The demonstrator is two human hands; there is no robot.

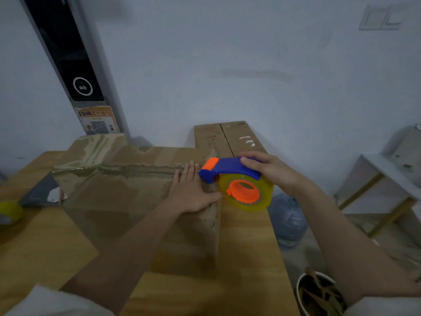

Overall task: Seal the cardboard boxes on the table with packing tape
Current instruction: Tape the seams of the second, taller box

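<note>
While the left hand lay flat, fingers straight, on the box top by its right edge, likely pinning the flaps and tape end, the right hand curled round the dispenser handle just off that edge. Box sat mid-table; its seam, and dispenser nose, ran left-right, nose pointing left.

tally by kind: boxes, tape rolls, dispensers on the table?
Cardboard boxes: 2, near box and far box
Tape rolls: 2, one in the dispenser, one at the left edge
Tape dispensers: 1, blue and orange
Total: 5
</note>
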